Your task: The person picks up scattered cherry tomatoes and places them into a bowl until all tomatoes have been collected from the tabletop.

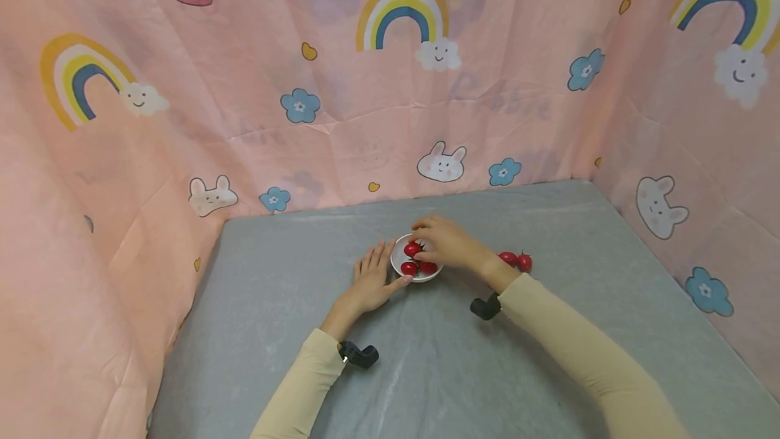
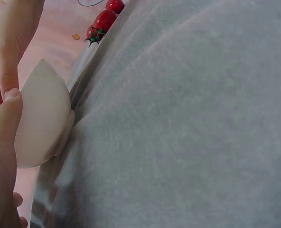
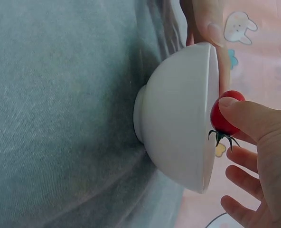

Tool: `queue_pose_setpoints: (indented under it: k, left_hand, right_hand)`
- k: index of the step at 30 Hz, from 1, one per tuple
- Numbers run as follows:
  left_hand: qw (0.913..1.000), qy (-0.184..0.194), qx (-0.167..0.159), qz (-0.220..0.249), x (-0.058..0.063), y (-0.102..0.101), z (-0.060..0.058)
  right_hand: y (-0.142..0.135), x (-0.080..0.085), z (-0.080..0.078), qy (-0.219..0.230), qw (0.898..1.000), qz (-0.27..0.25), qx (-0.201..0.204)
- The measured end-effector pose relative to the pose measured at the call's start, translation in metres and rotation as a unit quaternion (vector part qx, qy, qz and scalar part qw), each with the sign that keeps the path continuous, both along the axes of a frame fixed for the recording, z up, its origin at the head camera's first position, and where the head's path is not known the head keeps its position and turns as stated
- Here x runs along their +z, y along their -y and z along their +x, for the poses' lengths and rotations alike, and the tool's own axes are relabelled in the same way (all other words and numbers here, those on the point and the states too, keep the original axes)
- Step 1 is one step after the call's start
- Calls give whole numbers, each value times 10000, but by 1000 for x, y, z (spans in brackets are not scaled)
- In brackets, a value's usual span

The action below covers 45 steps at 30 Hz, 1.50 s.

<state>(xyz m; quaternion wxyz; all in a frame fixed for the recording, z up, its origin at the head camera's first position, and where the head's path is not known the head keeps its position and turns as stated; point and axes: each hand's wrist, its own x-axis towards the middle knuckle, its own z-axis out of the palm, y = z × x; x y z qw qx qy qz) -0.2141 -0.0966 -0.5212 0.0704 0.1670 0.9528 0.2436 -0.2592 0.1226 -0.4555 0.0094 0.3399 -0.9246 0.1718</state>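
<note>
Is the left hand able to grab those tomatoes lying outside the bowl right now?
Probably not straight away: the left hand touches the bowl, and the bowl and the right hand are between it and the loose tomatoes.

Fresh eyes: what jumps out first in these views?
The red tomato pinched by the right hand, over the white bowl, grabs the eye first. More tomatoes lie inside the bowl, and loose tomatoes sit on the grey cloth to its right. A pink printed curtain hangs behind.
</note>
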Motion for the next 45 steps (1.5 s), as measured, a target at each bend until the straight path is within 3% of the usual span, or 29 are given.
queue_pose_setpoints:
  k: [19, 45]
  left_hand:
    - [10000, 71, -16, 5, 0, 0, 1]
    - [9999, 25, 8, 146, 1, 0, 2]
  right_hand:
    - [5, -14, -3, -268, 9992, 240, 177]
    - [-4, -10, 2, 42, 10000, -14, -49]
